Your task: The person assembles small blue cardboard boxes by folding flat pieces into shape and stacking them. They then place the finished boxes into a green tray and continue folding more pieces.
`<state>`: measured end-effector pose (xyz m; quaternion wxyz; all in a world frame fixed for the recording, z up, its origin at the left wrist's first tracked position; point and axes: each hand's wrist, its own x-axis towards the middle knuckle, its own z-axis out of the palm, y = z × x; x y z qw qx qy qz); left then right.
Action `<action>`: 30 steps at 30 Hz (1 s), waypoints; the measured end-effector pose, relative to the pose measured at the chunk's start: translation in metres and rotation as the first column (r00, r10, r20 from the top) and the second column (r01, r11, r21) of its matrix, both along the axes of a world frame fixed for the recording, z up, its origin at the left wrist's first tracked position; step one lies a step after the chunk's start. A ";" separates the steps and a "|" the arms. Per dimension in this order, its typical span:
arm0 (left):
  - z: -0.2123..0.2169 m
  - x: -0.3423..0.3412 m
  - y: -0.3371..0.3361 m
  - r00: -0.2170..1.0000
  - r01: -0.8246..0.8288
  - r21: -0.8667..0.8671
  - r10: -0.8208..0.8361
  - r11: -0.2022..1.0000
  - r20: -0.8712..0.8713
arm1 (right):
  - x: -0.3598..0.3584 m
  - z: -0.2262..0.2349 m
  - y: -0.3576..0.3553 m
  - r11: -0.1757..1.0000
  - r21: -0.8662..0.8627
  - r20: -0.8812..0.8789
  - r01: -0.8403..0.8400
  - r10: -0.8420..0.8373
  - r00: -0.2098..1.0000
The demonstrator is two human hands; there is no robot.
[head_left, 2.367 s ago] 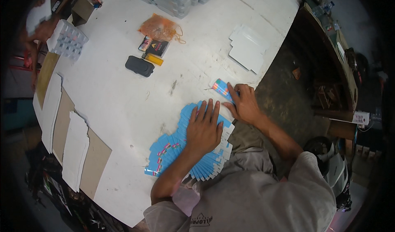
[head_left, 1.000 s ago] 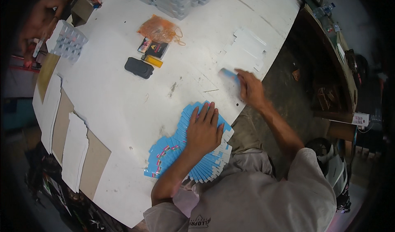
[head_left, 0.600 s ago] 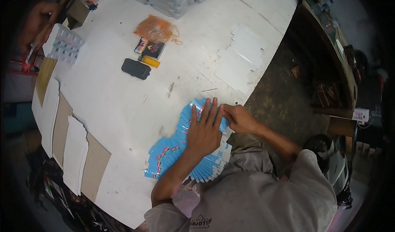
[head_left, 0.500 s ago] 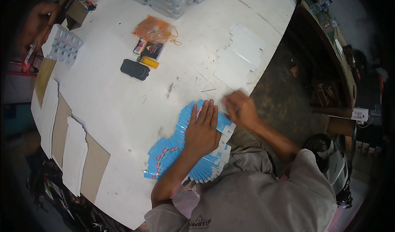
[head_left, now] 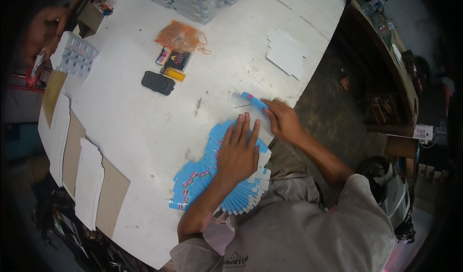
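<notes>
A fan of overlapping blue flat cartons [head_left: 190, 180] with white ends lies along the near table edge. My left hand [head_left: 236, 154] presses flat on top, its fingers stretched out and slightly spread, hiding the middle of the fan. Just beyond and to the right, my right hand [head_left: 283, 119] grips one blue flat carton [head_left: 254, 100] between thumb and fingers. Its far end is blurred by motion and lifts above the table. Farther off, near the right table edge, lies a white flat carton blank [head_left: 285, 55].
Grey formed trays [head_left: 185, 2] are stacked at the far side. An orange plastic bag [head_left: 177, 36], small boxes [head_left: 178, 60], a yellow lighter [head_left: 173, 74] and a black case [head_left: 158, 82] lie mid-table. Cardboard sheets [head_left: 87, 185] line the left. Another person's hand [head_left: 48, 24] is far left.
My right hand has moved slightly up and now holds a blue carton out over the table. The white flat layer near the right edge covers less area. My left hand stays on the fan.
</notes>
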<state>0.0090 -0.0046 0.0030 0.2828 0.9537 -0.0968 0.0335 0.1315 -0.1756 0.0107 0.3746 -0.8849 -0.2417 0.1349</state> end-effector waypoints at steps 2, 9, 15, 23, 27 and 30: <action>0.003 -0.001 -0.001 0.999 0.044 0.165 -0.043 0.985 -0.011 | -0.012 0.006 0.001 0.999 0.041 -0.309 0.006 0.008 0.951; -0.004 -0.003 0.002 0.998 0.064 0.033 -0.064 0.997 -0.020 | 0.093 -0.022 -0.021 0.964 -0.113 0.584 0.242 -0.133 0.801; -0.020 -0.004 -0.001 0.999 0.045 -0.012 -0.045 0.999 -0.006 | 0.096 -0.027 -0.024 0.983 0.108 0.347 0.149 -0.178 0.921; -0.015 -0.005 0.000 0.997 0.000 0.023 -0.001 1.000 0.080 | 0.027 -0.028 -0.006 0.952 -0.305 0.510 0.023 0.143 0.848; -0.009 -0.002 0.000 0.997 0.045 0.080 -0.049 0.996 0.052 | 0.029 -0.035 -0.009 0.955 -0.296 0.503 0.001 0.155 0.850; -0.009 -0.002 -0.001 0.998 0.047 0.093 -0.050 0.995 0.035 | 0.025 -0.038 -0.006 0.960 -0.281 0.517 0.015 0.138 0.845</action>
